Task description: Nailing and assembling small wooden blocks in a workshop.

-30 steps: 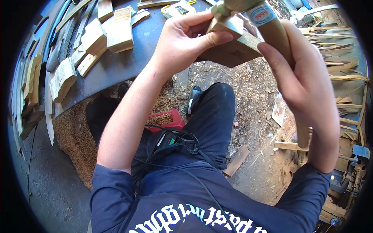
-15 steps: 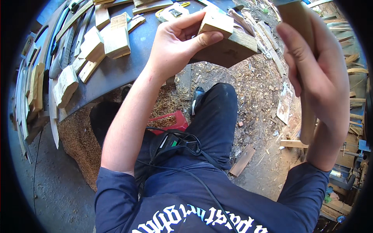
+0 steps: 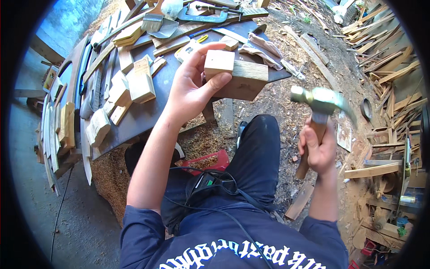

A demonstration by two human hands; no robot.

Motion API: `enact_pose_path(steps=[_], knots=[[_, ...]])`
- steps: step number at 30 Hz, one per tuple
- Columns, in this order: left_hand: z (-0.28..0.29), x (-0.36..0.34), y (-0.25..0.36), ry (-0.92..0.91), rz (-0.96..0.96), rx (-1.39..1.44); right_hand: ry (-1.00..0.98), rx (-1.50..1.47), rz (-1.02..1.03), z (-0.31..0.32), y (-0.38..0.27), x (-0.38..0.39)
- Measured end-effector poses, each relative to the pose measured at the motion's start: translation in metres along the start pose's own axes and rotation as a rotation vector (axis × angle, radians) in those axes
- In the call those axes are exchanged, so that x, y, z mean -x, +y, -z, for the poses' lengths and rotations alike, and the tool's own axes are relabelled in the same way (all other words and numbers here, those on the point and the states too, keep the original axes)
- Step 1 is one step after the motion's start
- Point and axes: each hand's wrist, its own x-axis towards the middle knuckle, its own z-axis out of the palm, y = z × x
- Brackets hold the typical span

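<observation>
My left hand (image 3: 193, 87) is closed around a small pale wood block (image 3: 219, 61), thumb on its near side and fingers behind. That block rests against a larger wood block (image 3: 249, 80) at the right edge of the workbench (image 3: 166, 92); whether the two are joined I cannot tell. My right hand (image 3: 321, 145) grips the wooden handle of a claw hammer (image 3: 320, 99). The hammer's head points up, a short way right of the blocks and apart from them, slightly smeared by motion.
Wood offcuts (image 3: 140, 85), a brush (image 3: 153, 20), a C-clamp (image 3: 204, 15) and a tape measure (image 3: 187, 50) crowd the bench. A cord (image 3: 224, 212) crosses my lap. A red plastic piece (image 3: 210, 162) lies between my legs. Scrap wood (image 3: 396, 74) is heaped at the right, with shavings on the floor.
My right hand has come down from its raised position with the hammer, whose head now shows. My left hand still holds the small block; the whole view has shifted.
</observation>
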Motion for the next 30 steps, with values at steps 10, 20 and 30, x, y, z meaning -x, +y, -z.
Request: enact_pose_path(steps=[10, 20, 30], knots=[[0.007, -0.003, -0.004, 0.055, 0.031, -0.089, 0.118, -0.551, -0.553, -0.025, 0.119, 0.08], [0.003, -0.01, -0.008, 0.118, 0.048, -0.118, -0.12, -0.69, -0.688, -0.046, 0.173, 0.072], [0.003, -0.016, -0.011, 0.08, 0.069, -0.074, -0.107, -0.693, -0.726, -0.039, 0.17, 0.08]])
